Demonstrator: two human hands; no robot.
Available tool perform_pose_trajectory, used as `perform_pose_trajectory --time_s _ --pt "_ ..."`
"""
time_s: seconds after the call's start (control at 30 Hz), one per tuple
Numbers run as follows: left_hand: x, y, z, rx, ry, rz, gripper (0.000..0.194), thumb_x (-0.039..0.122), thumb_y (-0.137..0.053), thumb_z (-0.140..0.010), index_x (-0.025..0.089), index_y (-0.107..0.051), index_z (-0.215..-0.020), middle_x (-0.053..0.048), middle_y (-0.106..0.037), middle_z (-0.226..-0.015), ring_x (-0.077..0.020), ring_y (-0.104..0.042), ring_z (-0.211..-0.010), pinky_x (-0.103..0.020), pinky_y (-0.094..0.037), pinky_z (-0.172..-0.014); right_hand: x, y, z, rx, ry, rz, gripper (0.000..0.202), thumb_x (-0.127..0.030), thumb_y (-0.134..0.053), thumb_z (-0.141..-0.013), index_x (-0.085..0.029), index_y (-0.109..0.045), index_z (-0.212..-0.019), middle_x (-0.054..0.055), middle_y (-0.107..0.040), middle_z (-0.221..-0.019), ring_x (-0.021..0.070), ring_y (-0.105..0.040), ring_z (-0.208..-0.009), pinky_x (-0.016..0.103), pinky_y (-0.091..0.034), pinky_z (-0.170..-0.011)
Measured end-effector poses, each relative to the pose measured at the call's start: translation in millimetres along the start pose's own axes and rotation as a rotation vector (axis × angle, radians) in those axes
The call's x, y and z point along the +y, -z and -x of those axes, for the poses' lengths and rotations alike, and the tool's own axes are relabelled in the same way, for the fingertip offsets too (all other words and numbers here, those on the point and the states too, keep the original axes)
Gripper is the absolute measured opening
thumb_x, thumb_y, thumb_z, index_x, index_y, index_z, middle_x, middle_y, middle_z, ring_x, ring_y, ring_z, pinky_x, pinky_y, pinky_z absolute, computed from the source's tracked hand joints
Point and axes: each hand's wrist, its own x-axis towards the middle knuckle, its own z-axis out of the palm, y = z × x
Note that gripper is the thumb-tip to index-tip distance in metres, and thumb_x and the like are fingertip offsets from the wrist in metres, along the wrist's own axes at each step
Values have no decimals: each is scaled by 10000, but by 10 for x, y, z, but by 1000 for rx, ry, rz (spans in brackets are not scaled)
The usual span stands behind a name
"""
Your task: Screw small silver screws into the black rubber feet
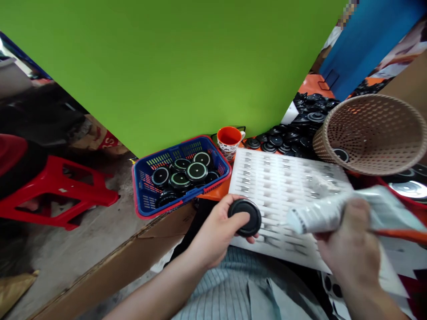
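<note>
A round black disc-shaped cap (252, 221) is pinched in my left hand (224, 227), thumb pressed on its face and fingers beneath. My right hand (350, 249), blurred by motion, is wrapped round a whitish plastic tube-like pack (315, 217) with a loose clear end trailing to the right. Both hands are over a white foam tray (238, 178) with rows of slots, several holding thin metal pieces. To the left of my left hand, a blue and red plastic basket (142, 202) holds several black discs with pale rings.
An orange-lined mug (228, 140) stands behind the tray. Piled black discs (287, 138) lie by a tan woven basket (373, 133) tipped toward me. A green panel (183, 66) rises at the back. A red stool (66, 191) is on the floor at left, beyond a cardboard edge (133, 249).
</note>
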Motion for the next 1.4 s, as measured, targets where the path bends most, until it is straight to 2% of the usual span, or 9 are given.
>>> perform_pose_trajectory --time_s 0.23,0.37,0.5,0.63,0.73,0.83,0.97,1.1,1.4 --pt "69 321 114 61 -22 0 297 221 -631 -850 143 -538 -1120 -62 -683 -927 -148 -665 -739 -250 -529 -667 -376 -176 -837 -117 -800 -1184 203 -359 -520 -979 -183 -610 -933 6 -642 -680 99 -573 -488 174 -519 -413" --pt "69 405 168 80 -13 27 321 229 -643 -847 158 -542 -1143 -56 -665 -977 -173 -685 -794 -285 -548 -720 -402 -178 -1082 -108 -988 -1294 239 -288 -451 -1018 -133 -633 -1018 96 -736 -909 116 -711 -708 167 -620 -638" --pt "62 517 190 61 -13 32 349 208 -619 -866 153 -525 -1197 -66 -665 -998 -172 -676 -834 -292 -549 -754 -410 -85 -914 -358 -1067 -1187 422 -410 -407 -1025 -73 -655 -1081 157 -731 -965 109 -689 -639 152 -590 -566" --pt "43 579 179 62 -3 72 300 186 -596 -875 142 -508 -1159 -68 -664 -983 -154 -660 -805 -275 -546 -720 -512 -205 -584 -590 -657 -740 358 -474 -563 -932 -156 -682 -1047 42 -669 -738 120 -578 -493 218 -488 -438" --pt "32 572 174 62 -13 109 252 192 -574 -888 141 -509 -1126 -71 -664 -985 -164 -672 -788 -278 -544 -696 -609 -444 -493 -526 -139 -220 269 -411 -529 -940 -224 -699 -1031 40 -694 -832 183 -650 -704 287 -512 -632" --pt "14 561 183 22 -34 155 246 221 -516 -921 127 -525 -1148 -108 -672 -1055 -214 -705 -830 -305 -551 -700 -677 -587 -567 -520 114 137 241 -298 -469 -953 -256 -705 -970 31 -719 -932 230 -661 -886 336 -480 -753" --pt "-50 565 191 31 -75 224 300 291 -470 -950 109 -559 -1171 -141 -683 -1074 -267 -723 -861 -331 -560 -696 -742 -515 -630 -384 197 21 220 -303 -487 -969 -225 -650 -844 17 -653 -771 165 -611 -696 284 -459 -622" --pt "-108 551 166 -12 -69 273 362 376 -494 -952 100 -617 -1151 -152 -701 -1027 -243 -713 -822 -313 -566 -666 -796 -384 -399 -20 564 -71 136 -139 -565 -927 -207 -663 -992 81 -638 -1035 163 -646 -917 258 -524 -761" --pt "-35 437 145 -106 -56 244 296 201 -626 -878 114 -645 -1160 -117 -696 -1024 -140 -652 -770 -242 -572 -675 -797 -386 -133 -120 879 37 353 34 -595 -846 -131 -648 -1154 168 -569 -1319 281 -534 -1239 463 -470 -1041"
